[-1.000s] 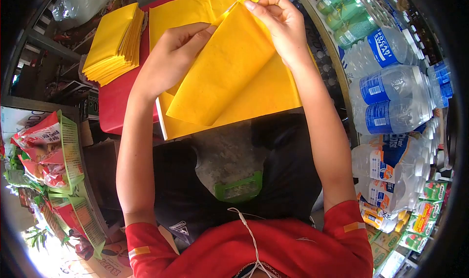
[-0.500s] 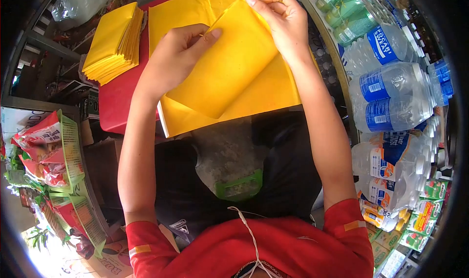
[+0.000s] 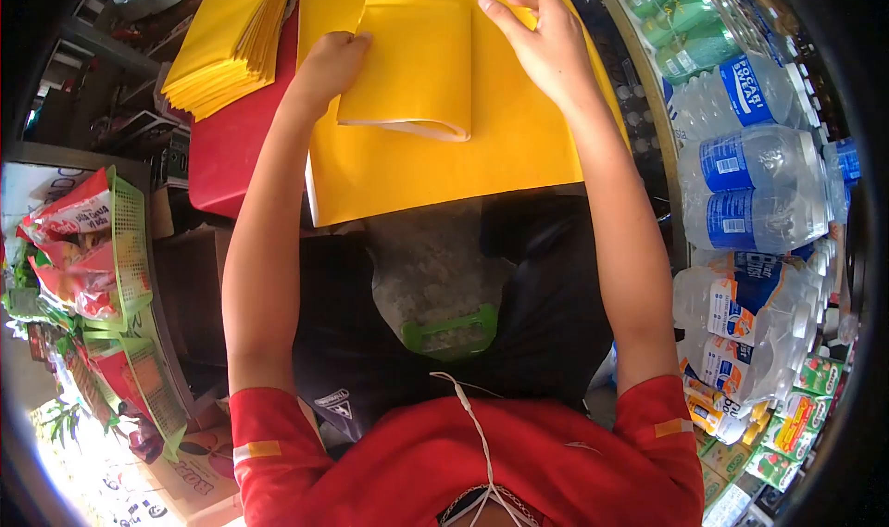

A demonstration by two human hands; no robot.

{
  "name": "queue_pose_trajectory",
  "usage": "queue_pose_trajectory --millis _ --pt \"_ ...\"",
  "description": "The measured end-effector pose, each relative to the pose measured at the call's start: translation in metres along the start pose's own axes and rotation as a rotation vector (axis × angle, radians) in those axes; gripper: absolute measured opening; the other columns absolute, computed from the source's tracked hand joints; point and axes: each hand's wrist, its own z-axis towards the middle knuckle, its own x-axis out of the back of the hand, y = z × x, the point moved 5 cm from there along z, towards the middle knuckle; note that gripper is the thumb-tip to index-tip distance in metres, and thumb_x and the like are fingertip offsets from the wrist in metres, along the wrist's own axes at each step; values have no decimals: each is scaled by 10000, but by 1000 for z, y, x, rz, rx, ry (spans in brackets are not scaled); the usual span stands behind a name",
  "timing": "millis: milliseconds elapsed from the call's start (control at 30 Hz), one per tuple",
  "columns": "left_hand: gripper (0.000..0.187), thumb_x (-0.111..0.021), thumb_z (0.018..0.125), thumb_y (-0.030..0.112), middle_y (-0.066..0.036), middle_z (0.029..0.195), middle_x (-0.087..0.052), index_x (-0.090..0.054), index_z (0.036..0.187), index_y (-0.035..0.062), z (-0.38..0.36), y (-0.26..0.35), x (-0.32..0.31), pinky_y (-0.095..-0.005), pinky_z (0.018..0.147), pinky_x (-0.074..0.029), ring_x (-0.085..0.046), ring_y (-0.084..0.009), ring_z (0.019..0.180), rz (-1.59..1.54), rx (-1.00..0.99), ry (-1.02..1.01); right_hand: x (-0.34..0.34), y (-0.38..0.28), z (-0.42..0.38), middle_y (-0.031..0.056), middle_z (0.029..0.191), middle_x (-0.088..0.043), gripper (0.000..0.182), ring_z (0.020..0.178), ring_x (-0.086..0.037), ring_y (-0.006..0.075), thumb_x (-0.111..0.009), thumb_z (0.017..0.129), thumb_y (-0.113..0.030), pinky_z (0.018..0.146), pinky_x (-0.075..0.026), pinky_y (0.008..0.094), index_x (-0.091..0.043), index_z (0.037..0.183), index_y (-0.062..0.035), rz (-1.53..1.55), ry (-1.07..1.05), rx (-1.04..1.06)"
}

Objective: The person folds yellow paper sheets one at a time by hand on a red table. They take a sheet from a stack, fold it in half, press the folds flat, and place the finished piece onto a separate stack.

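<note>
A folded yellow paper sheet (image 3: 412, 69) lies on larger yellow sheets (image 3: 519, 161), its fold on the right and its lower edge slightly bulging apart. My left hand (image 3: 335, 64) grips the folded sheet at its left edge, thumb on top. Right of the fold, my right hand (image 3: 546, 36) is apart from the folded sheet, fingers spread and nothing in them. At the left of the red table (image 3: 222, 147) rests a stack of folded yellow paper (image 3: 231, 41).
Packs of plastic bottles (image 3: 741, 189) line the right side, with small drink cartons (image 3: 796, 420) below them. At left, red packets stand in green baskets (image 3: 134, 249). A green handle-like piece (image 3: 449, 331) shows between my legs.
The yellow sheet has gone from slanted in both hands to lying squarely folded on the larger sheets. My right hand has let go of it and opened.
</note>
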Motion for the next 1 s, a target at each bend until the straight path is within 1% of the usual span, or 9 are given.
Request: queue_pose_trajectory --millis 67,167,367,500,533,633,800,900,1000 --pt "505 -567 1040 413 -27 697 -587 -668 1161 -67 10 -17 -3 -296 552 -422 -535 -134 598 88 34 16 -9 3 -4 159 1198 -673 415 1157 -657 292 -737 970 -231 986 -508 391 -582 1299 -30 -1 -49 5" --pt "491 -513 1025 336 -221 1016 -718 -626 1217 -101 -6 5 -2 -420 837 -533 -702 -328 916 101 39 50 -14 0 -9 166 1194 -675 425 1156 -657 300 -735 972 -239 978 -512 391 -578 1304 -26 -23 -152 -11" --pt "548 -490 1042 340 -341 1103 -696 -470 1409 -66 -6 2 -5 -545 949 -520 -665 -509 1062 353 -181 253 -23 2 -21 141 1195 -713 357 1152 -686 258 -715 990 -275 972 -542 374 -641 1258 -53 -146 -200 80" --pt "529 -466 1056 306 -319 1035 -713 -411 1449 -44 -12 7 -10 -557 923 -525 -674 -505 1029 432 -208 226 -38 -9 -27 169 1171 -739 423 1089 -713 329 -684 998 -358 951 -561 409 -660 1217 2 -263 -105 380" --pt "518 -461 1059 300 -312 1024 -716 -412 1448 -38 -13 7 -11 -557 913 -529 -677 -502 1025 452 -202 221 -44 -19 -30 206 1339 -662 505 1254 -617 401 -587 1034 -413 1088 -474 491 -623 1316 4 -189 -240 253" --pt "517 -473 1049 285 -288 1013 -725 -400 1460 -20 -19 11 -15 -544 876 -547 -694 -478 1005 552 -180 220 -75 -33 -43 211 1391 -631 521 1307 -592 373 -527 1062 -421 1143 -429 482 -609 1364 -4 -240 -212 432" --pt "591 -544 993 256 -231 1011 -744 -357 1495 5 -28 19 -22 -504 836 -567 -724 -418 973 689 -167 190 -117 -52 -66 310 1448 -545 743 1404 -490 421 -291 1103 -519 1216 -323 497 -515 1414 118 -405 -265 360" --pt "589 -548 995 246 -229 986 -745 -356 1495 1 -33 26 -25 -500 826 -566 -725 -416 970 717 -135 199 -120 -48 -73 300 1468 -535 800 1426 -471 404 -255 1092 -568 1238 -287 478 -471 1457 111 -340 -326 186" --pt "585 -547 999 227 -229 949 -746 -351 1495 -13 -24 19 -26 -501 791 -572 -733 -410 933 720 -147 211 -115 -27 -77 257 1619 -359 842 1547 -284 349 -186 1084 -605 1287 -171 448 -344 1556 73 -439 -465 86"
